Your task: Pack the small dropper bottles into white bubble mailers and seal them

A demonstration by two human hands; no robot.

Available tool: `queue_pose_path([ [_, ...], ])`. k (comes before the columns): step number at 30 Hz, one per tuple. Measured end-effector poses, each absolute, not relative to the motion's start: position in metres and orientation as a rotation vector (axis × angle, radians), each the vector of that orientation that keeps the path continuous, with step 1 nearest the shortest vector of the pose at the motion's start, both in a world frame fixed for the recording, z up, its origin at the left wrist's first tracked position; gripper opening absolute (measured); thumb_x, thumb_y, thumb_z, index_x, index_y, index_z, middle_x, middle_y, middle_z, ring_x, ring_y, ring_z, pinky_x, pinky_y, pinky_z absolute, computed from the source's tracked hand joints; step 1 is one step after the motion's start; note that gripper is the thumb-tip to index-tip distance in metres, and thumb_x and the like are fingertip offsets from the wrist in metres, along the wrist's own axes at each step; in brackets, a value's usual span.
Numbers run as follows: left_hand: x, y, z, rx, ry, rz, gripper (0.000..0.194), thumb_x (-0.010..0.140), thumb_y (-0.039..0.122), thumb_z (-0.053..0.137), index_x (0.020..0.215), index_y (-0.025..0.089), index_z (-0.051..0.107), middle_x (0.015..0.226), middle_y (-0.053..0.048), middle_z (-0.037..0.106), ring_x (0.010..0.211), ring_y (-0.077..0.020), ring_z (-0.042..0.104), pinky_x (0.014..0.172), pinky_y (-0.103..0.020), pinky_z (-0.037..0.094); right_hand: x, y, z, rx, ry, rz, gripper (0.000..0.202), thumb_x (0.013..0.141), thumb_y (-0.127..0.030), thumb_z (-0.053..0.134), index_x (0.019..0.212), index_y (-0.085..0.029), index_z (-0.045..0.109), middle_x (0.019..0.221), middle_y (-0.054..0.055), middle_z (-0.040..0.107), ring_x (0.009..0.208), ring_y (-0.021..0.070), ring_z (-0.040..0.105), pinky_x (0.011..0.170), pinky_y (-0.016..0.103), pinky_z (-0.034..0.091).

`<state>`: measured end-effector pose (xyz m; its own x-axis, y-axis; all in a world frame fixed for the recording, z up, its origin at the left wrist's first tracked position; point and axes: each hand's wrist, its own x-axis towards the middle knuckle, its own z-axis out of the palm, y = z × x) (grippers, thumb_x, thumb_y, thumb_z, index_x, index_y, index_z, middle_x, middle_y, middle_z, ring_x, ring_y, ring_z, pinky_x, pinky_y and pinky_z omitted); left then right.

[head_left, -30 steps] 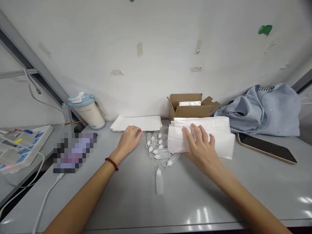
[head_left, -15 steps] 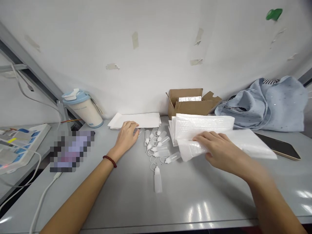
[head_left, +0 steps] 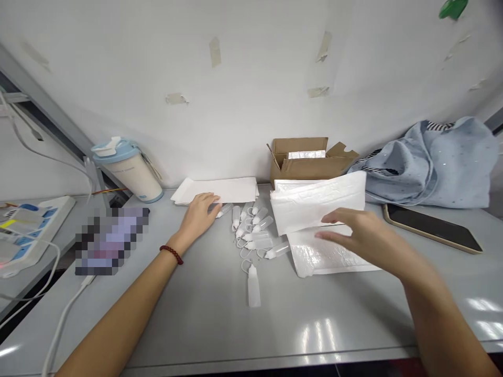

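Observation:
My left hand (head_left: 199, 213) rests at the front edge of a stack of folded white sheets (head_left: 223, 189), its fingers loosely bent and the thumb apart, with nothing visible in it. Beside its fingertips lies a pile of small clear squeeze bottles (head_left: 258, 241) with white caps and looped tethers. One such bottle (head_left: 253, 290) lies alone in front of the pile. My right hand (head_left: 349, 230) hovers over white glossy packing sleeves (head_left: 314, 201), thumb and fingers apart. One white sleeve (head_left: 326, 254) lies flat below it, overlapping the pile's right edge.
At the back stands an open cardboard box (head_left: 314, 168) with a white packet inside. A blue cloth bag (head_left: 440, 167) and a phone (head_left: 432, 228) lie right. On the left are a tumbler (head_left: 131, 173), a blurred-out device (head_left: 113, 241) on a cable and a power strip (head_left: 35, 235).
My right hand has let go of the white sleeve, which now lies flatter and nearer the front, uncovering the phone. The left hand stays by the sheets. The view has tilted slightly.

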<state>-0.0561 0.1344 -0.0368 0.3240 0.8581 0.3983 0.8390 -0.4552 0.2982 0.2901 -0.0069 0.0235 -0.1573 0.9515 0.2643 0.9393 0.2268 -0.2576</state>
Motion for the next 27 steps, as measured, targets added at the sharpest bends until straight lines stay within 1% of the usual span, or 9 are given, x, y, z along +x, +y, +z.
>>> queue_pose_path([
  [2,-0.058,0.136,-0.038,2.512,1.648,0.788,0.034,0.086,0.034,0.046,0.107,0.016,0.066,0.12,-0.013,0.062,0.118,-0.0269,0.051,0.103,-0.043,0.038,0.288,-0.002,0.023,-1.729,-2.03,-0.148,0.038,0.086,-0.052,0.053,0.107,-0.022,0.062,0.097,0.008,0.067,0.08,0.0239,0.063,0.065,0.035,0.049],
  [4,-0.059,0.137,-0.038,2.505,1.664,0.77,0.034,0.084,0.032,0.048,0.108,0.016,0.066,0.121,-0.012,0.062,0.118,-0.027,0.051,0.102,-0.043,0.039,0.285,0.004,0.018,-1.641,-2.109,-0.336,0.044,0.085,-0.046,0.058,0.123,-0.024,0.054,0.112,0.01,0.062,0.094,0.027,0.06,0.073,0.039,0.049],
  [7,-0.061,0.138,-0.039,2.507,1.674,0.743,0.035,0.082,0.031,0.051,0.111,0.016,0.065,0.124,-0.013,0.06,0.119,-0.0274,0.05,0.102,-0.043,0.04,0.283,0.01,0.006,-1.599,-2.385,-0.408,0.056,0.082,-0.03,0.06,0.135,-0.026,0.041,0.136,0.013,0.047,0.12,0.033,0.046,0.086,0.047,0.044],
  [10,-0.063,0.139,-0.038,2.519,1.679,0.721,0.036,0.081,0.029,0.053,0.112,0.015,0.065,0.125,-0.013,0.059,0.119,-0.028,0.051,0.101,-0.044,0.04,0.284,0.013,0.001,-1.666,-2.405,-0.418,0.058,0.081,-0.015,0.05,0.137,-0.024,0.037,0.139,0.014,0.044,0.125,0.0322,0.042,0.09,0.05,0.041],
  [13,-0.066,0.14,-0.036,2.531,1.681,0.698,0.035,0.08,0.024,0.051,0.111,0.016,0.066,0.123,-0.011,0.061,0.117,-0.0272,0.053,0.1,-0.043,0.042,0.287,0.016,0.005,-1.654,-2.278,-0.466,0.049,0.085,-0.011,0.04,0.133,-0.023,0.042,0.129,0.013,0.053,0.117,0.0285,0.049,0.091,0.048,0.038],
  [18,-0.071,0.141,-0.036,2.574,1.683,0.656,0.044,0.076,0.011,0.045,0.116,0.013,0.064,0.125,-0.011,0.06,0.119,-0.0268,0.052,0.1,-0.041,0.043,0.291,0.023,0.005,-1.763,-1.925,-0.743,0.038,0.091,-0.016,0.035,0.12,-0.023,0.058,0.119,0.017,0.053,0.106,0.0343,0.047,0.081,0.047,0.039],
  [20,-0.072,0.141,-0.036,2.606,1.679,0.641,0.047,0.074,0.007,0.042,0.116,0.012,0.063,0.124,-0.012,0.061,0.119,-0.0261,0.052,0.101,-0.039,0.043,0.291,0.028,-0.002,-1.794,-1.777,-0.721,0.038,0.09,-0.016,0.034,0.113,-0.024,0.063,0.106,0.017,0.053,0.093,0.0306,0.05,0.071,0.041,0.04],
  [23,-0.075,0.141,-0.035,2.659,1.678,0.624,0.048,0.074,0.003,0.038,0.114,0.01,0.064,0.121,-0.013,0.062,0.117,-0.0269,0.053,0.098,-0.039,0.044,0.29,0.034,-0.014,-1.769,-1.726,-0.608,0.037,0.089,-0.02,0.034,0.11,-0.024,0.064,0.093,0.011,0.054,0.066,0.02,0.051,0.053,0.03,0.036],
  [27,-0.077,0.141,-0.032,2.732,1.68,0.623,0.042,0.08,0.005,0.037,0.11,0.011,0.065,0.113,-0.013,0.065,0.109,-0.0279,0.057,0.091,-0.04,0.047,0.289,0.036,-0.019,-1.713,-1.714,-0.558,0.034,0.088,-0.023,0.039,0.113,-0.022,0.061,0.099,0.011,0.059,0.065,0.018,0.056,0.051,0.029,0.039],
])
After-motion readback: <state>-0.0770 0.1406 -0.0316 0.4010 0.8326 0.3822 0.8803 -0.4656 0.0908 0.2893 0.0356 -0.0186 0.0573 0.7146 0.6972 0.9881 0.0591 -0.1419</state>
